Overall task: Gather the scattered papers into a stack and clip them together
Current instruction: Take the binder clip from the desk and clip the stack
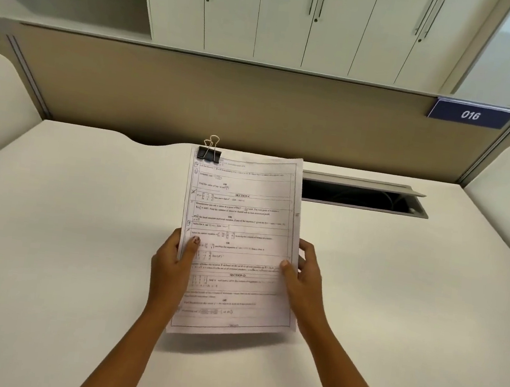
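Observation:
A stack of printed papers (243,224) is held up above the white desk (67,218), its bottom edge lifted and casting a shadow. A black binder clip (209,153) with silver wire handles grips the stack's top left corner. My left hand (172,266) holds the left edge of the stack, thumb on the front page. My right hand (305,280) holds the right edge, thumb on the front and fingers behind. The sheets look squared together.
An open cable hatch (363,193) is set into the desk behind the papers, to the right. A beige partition (226,106) runs along the back edge, with a blue "016" sign (470,114). White cabinets (285,17) hang above.

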Action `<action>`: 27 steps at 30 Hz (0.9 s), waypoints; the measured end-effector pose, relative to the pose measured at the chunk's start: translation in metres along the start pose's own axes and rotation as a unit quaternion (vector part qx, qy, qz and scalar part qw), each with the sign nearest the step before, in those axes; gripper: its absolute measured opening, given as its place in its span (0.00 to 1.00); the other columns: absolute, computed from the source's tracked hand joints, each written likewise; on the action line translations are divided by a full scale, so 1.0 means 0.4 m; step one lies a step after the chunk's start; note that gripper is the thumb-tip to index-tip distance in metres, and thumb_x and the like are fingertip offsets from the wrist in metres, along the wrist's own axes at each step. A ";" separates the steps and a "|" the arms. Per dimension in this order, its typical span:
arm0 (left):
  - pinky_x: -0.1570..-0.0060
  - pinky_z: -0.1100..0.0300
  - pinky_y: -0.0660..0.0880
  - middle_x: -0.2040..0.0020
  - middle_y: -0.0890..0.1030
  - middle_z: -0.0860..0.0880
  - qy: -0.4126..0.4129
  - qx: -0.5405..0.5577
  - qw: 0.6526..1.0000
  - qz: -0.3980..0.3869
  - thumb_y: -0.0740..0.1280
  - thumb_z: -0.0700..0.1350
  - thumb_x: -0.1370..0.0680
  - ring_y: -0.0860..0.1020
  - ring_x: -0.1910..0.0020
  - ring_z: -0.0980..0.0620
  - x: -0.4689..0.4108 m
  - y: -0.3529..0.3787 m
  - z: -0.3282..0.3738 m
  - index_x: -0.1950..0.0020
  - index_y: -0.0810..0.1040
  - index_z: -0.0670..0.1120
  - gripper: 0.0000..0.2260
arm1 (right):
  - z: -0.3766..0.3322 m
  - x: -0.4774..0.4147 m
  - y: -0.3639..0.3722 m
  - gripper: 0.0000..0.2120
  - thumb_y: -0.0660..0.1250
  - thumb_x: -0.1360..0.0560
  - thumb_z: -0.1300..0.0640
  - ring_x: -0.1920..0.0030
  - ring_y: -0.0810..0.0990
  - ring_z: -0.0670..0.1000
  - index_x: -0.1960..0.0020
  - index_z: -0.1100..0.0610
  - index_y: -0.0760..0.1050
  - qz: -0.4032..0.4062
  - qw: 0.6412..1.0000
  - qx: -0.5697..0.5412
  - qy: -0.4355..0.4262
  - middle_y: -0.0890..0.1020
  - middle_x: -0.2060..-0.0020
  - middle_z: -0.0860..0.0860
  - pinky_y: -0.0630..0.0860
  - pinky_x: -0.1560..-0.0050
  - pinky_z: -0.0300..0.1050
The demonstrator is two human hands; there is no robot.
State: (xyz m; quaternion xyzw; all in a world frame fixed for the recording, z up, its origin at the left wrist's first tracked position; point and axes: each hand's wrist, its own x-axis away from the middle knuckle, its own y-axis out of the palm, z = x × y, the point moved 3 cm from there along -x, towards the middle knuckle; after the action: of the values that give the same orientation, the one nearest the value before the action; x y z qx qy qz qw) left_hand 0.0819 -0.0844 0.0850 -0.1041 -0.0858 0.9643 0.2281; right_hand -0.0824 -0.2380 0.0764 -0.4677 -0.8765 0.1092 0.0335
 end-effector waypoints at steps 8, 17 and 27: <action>0.64 0.67 0.71 0.52 0.82 0.46 -0.009 -0.077 0.996 0.051 0.63 0.47 0.20 0.80 0.56 0.48 -0.169 -0.007 -0.021 0.47 0.79 0.40 0.11 | -0.046 -0.129 0.107 0.16 0.58 0.20 0.59 0.46 0.80 0.52 0.33 0.53 0.65 0.025 0.999 0.026 -0.007 0.78 0.40 0.51 0.79 0.43 0.51; 0.62 0.64 0.73 0.46 0.82 0.43 -0.041 -0.105 0.993 0.030 0.64 0.47 0.21 0.79 0.57 0.47 -0.428 0.052 -0.070 0.43 0.79 0.40 0.12 | -0.024 -0.342 0.219 0.19 0.58 0.21 0.66 0.40 0.77 0.57 0.31 0.60 0.64 0.063 0.996 0.050 0.031 0.77 0.38 0.58 0.73 0.42 0.42; 0.57 0.59 0.74 0.44 0.82 0.41 -0.080 -0.127 0.988 0.044 0.67 0.44 0.23 0.78 0.58 0.47 -0.577 0.094 -0.152 0.43 0.79 0.38 0.13 | 0.030 -0.495 0.301 0.19 0.60 0.23 0.67 0.38 0.74 0.58 0.33 0.61 0.66 0.094 0.991 0.091 0.028 0.76 0.39 0.58 0.75 0.38 0.52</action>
State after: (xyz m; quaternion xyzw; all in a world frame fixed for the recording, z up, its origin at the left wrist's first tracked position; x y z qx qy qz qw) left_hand 0.2824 -0.2159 0.0556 -0.0579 -0.2206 0.9600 0.1625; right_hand 0.1245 -0.3386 0.0466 -0.5457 -0.8138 0.1784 0.0902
